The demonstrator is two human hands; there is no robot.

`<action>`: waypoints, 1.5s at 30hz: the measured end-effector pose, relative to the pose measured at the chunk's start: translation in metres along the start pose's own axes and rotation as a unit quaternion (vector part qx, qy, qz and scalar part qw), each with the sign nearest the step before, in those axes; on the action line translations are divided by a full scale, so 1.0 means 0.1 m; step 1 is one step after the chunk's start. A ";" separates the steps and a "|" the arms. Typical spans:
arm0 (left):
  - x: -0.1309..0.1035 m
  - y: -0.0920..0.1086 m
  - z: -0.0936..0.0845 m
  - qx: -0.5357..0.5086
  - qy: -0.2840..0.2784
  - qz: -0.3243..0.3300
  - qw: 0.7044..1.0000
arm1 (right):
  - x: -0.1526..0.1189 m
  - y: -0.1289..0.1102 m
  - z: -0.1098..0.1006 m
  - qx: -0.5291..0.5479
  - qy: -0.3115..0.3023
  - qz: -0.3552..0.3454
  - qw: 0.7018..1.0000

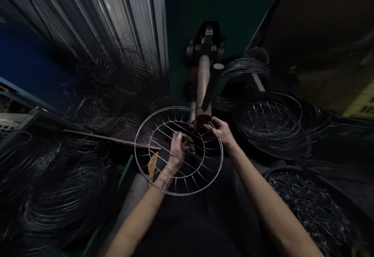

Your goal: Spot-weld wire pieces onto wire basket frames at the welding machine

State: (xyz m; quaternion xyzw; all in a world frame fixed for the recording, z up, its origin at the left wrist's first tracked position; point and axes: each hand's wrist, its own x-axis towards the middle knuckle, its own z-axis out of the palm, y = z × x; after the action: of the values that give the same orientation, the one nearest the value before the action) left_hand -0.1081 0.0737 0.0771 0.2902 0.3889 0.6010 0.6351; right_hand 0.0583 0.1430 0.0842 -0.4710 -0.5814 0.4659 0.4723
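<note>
Loops of wire (58, 202) lie heaped at my far left, beside a green edge (126, 171), with a darker tangle of wire (119, 89) behind them against a ribbed metal wall (117, 11). Next comes the round wire rack (204, 150), tilted in front of me, its two rings joined by short spokes and crossed by thin bars. My left hand (177, 152) is seen through its inner ring, thumb raised and fingers partly curled; in this dim light I can't tell whether they close on a bar or only lie against it. Above the rack's far edge, a thick metal shaft (203, 81) juts from a green machine (233, 19). My right hand (222, 133) grasps the outer ring at its far right, fingers and thumb brought close together around the wire. Farther right sit more round racks (271, 118), with a tub of small metal bits (309, 206) nearer me.
</note>
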 end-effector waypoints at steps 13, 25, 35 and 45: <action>0.03 -0.07 -0.11 -0.005 0.002 -0.003 1.000 | 0.03 0.14 0.03 0.069 -0.045 0.029 0.996; -0.12 0.00 0.09 -0.015 0.090 0.041 0.995 | -0.58 0.20 -0.23 -0.074 0.028 0.018 0.997; -0.01 -0.14 -0.05 0.041 0.114 0.066 0.990 | -0.17 0.05 0.03 -0.029 0.036 0.004 0.999; 0.04 -0.12 0.04 -0.002 0.112 0.075 0.991 | -0.11 -0.04 0.02 0.007 0.031 0.016 0.999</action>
State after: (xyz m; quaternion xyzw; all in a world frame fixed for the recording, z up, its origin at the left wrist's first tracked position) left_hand -0.0980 0.0767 0.0686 0.2484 0.4333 0.6765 0.5412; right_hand 0.0567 0.1311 0.0870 -0.4908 -0.5562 0.4624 0.4857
